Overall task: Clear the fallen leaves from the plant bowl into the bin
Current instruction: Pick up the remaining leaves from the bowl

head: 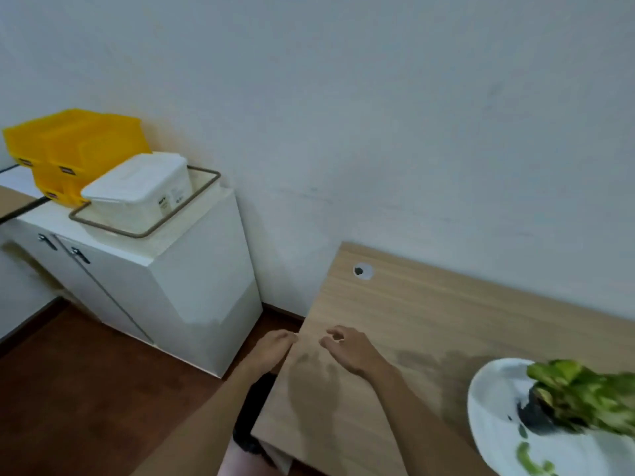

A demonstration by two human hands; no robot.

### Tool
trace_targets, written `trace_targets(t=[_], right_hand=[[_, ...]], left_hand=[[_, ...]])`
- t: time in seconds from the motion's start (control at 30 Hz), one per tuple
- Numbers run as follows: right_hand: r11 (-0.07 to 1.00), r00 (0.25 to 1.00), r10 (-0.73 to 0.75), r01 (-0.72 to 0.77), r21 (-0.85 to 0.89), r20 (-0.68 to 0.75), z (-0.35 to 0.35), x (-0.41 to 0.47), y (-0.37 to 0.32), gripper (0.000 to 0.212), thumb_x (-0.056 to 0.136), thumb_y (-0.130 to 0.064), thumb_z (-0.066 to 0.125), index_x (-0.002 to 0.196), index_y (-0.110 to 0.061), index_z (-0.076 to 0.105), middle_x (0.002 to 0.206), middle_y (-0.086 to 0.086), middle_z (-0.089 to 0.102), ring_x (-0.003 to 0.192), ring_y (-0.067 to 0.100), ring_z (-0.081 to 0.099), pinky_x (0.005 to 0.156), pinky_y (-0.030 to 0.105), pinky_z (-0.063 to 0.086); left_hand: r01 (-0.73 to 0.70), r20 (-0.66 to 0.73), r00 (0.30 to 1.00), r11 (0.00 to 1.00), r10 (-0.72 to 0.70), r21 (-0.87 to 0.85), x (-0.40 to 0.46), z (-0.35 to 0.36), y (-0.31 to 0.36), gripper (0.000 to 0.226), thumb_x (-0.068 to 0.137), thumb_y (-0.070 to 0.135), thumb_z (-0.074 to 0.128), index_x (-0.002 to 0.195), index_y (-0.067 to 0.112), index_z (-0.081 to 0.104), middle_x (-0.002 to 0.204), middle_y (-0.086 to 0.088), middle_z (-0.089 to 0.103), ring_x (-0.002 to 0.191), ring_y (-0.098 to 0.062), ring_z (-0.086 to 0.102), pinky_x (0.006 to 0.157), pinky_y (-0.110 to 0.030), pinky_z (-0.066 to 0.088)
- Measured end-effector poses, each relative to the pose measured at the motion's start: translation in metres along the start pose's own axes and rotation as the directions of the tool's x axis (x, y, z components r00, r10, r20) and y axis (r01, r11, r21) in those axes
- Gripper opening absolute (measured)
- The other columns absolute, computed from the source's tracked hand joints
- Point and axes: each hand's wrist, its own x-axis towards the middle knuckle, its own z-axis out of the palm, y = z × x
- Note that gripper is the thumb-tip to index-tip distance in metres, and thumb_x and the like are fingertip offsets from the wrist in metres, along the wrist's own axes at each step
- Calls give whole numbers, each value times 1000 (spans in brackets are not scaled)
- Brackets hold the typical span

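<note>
The left hand (275,348) is held just off the left edge of the desk (395,324), its fingers curled downward with the tips at the desk's edge; whether anything is pinched between them cannot be told. The right hand (347,350) is held over the desktop, just beside the left, with fingers loosely bent and nothing seen in its grasp. Shadows of both hands are cast on the wood beneath them.

At the lower right, a white bowl (494,417) is set on the desk, cut off by the frame edge. A green leafy plant (584,393), blurred, is seen rising from a dark patch of soil in the bowl. Green leaves (527,458) are seen lying loose on the bowl's white surface, near its front rim, apart from the plant. Below the left forearm, beside the desk's edge, a dark object is partly seen; what it is cannot be told.

Farther back on the desk, a round cable hole (363,271) is seen near the wall. To the left, a white cabinet (192,280) is stood against the wall on the brown floor. On its top, a white lidded box (137,190) is placed within a wire frame (147,231), and yellow bins (75,146) are stacked behind it.
</note>
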Motion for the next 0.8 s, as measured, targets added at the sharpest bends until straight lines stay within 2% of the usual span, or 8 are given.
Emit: trace_targets(t=[0.13, 0.23, 0.4, 0.53, 0.6, 0.63, 0.7, 0.8], right_hand=[[999, 1000, 26, -26, -39, 6, -40, -47, 61, 58, 89, -50, 58, 138, -19, 56, 139, 6, 59, 127, 21, 55, 103, 28, 40], [998, 999, 38, -37, -52, 23, -68, -79, 107, 60, 89, -51, 57, 140, -20, 53, 140, 6, 57, 128, 21, 54, 102, 28, 40], [996, 995, 92, -93, -4, -27, -111, -128, 178, 61, 86, -50, 56, 140, -21, 53, 141, 5, 56, 127, 22, 54, 96, 28, 41], [993, 992, 117, -117, -2, -47, -126, -164, 236, 55, 91, -48, 53, 140, -24, 52, 142, 2, 55, 128, 20, 52, 98, 30, 43], [992, 990, 127, -127, 3, -63, -129, -178, 258, 54, 92, -46, 55, 141, -24, 51, 145, 0, 53, 131, 18, 50, 105, 30, 41], [991, 989, 133, -132, 11, -70, -131, -183, 267, 55, 92, -45, 56, 142, -24, 50, 148, -2, 51, 134, 18, 48, 109, 31, 39], [990, 985, 142, -142, 15, -94, -134, -191, 283, 54, 94, -41, 54, 144, -23, 48, 151, -2, 47, 139, 20, 42, 115, 36, 36], [987, 974, 162, -164, 3, -159, -139, -196, 304, 51, 98, -33, 48, 147, -20, 44, 154, 2, 44, 142, 22, 38, 116, 34, 33]], left_hand=[[-60, 58, 997, 994, 56, 86, -27, 74, 45, 28, 93, 35, 54, 108, 17, 70, 120, -7, 67, 114, -24, 59, 90, -31, 41], [-115, 122, 988, 980, 96, 162, -50, 138, 67, 18, 91, 35, 56, 95, 24, 70, 108, -2, 69, 108, -22, 61, 93, -33, 44], [-165, 187, 973, 971, 132, 172, -79, 227, 84, 19, 92, 29, 58, 96, 15, 70, 107, -6, 72, 105, -21, 64, 96, -34, 46], [-139, 189, 976, 980, 110, 146, -105, 283, 89, 9, 94, 19, 55, 88, 24, 60, 94, 9, 59, 93, -10, 57, 95, -31, 45], [-100, 183, 980, 984, 72, 147, -114, 306, 89, 23, 92, 19, 53, 74, 31, 47, 80, 15, 51, 85, -11, 53, 85, -30, 44], [-94, 180, 981, 984, 66, 152, -116, 316, 88, 23, 91, 19, 53, 72, 29, 46, 78, 12, 52, 85, -13, 53, 79, -28, 43], [-95, 164, 984, 985, 71, 145, -118, 334, 85, 13, 90, 18, 55, 78, 22, 57, 85, 2, 63, 81, -15, 58, 67, -24, 44], [-83, 89, 993, 991, 74, 103, -114, 358, 80, 12, 92, 15, 58, 94, 10, 69, 95, -7, 71, 89, -21, 66, 73, -27, 47]])
